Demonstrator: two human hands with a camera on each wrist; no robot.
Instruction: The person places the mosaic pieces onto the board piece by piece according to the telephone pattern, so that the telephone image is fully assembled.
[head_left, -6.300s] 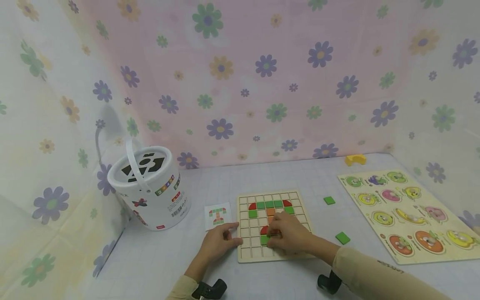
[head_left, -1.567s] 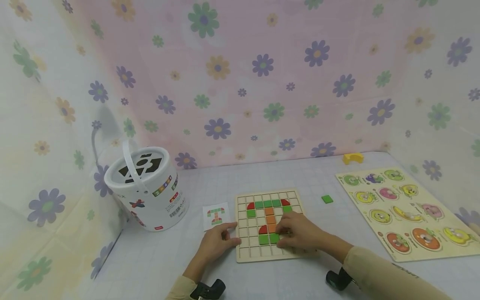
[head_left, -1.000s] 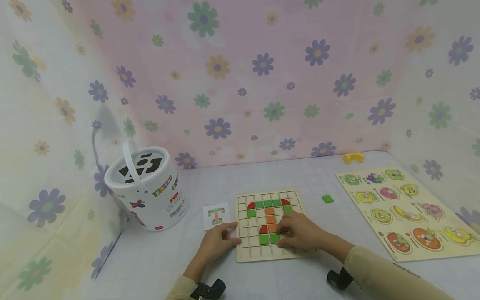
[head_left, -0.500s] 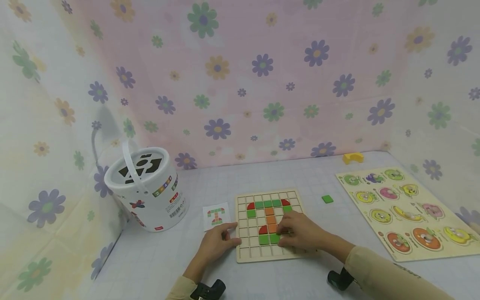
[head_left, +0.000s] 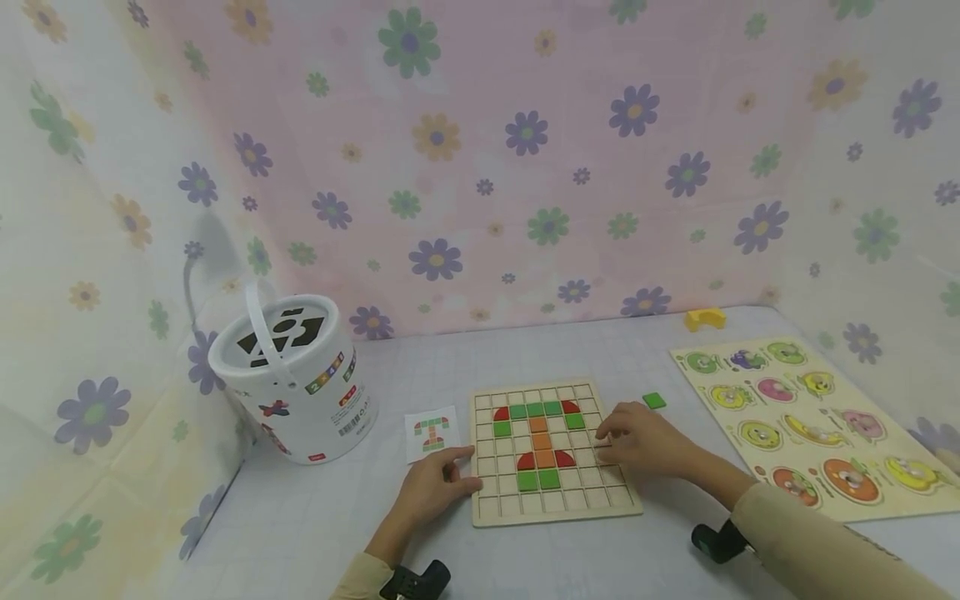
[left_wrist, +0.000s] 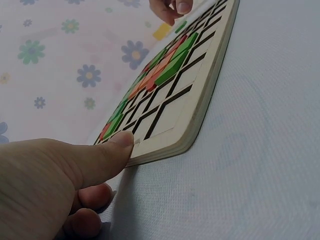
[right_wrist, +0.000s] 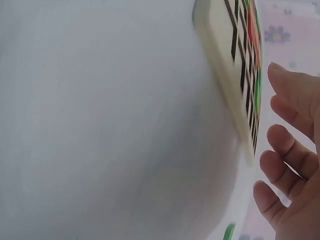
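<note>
A wooden grid board [head_left: 487, 508] lies on the table, holding red, orange and green pieces in a mushroom-like pattern. My left hand [head_left: 433, 489] is at its left edge; in the left wrist view the thumb [left_wrist: 117, 142] rests on the board's rim near the corner, other fingers bent beside it. My right hand [head_left: 648, 442] hovers by the board's right edge, holding nothing, its fingers loosely bent and apart in the right wrist view. A red quarter-round piece [head_left: 564, 459] sits right of the lower orange square [head_left: 544, 459]. A loose green square tile [head_left: 655, 400] lies beyond the right hand.
A small pattern card [head_left: 412, 425] lies left of the board. At the left stands a white lidded bucket [head_left: 300, 417] with a handle. A wooden fruit puzzle board [head_left: 750, 454] is at the right, with a yellow arch block [head_left: 705, 318] behind it.
My right hand has let go and moved right off the pattern, uncovering the right red quarter-round. Since the oldest frame, the nearer loose green tile has left the table. My left hand stays put.
</note>
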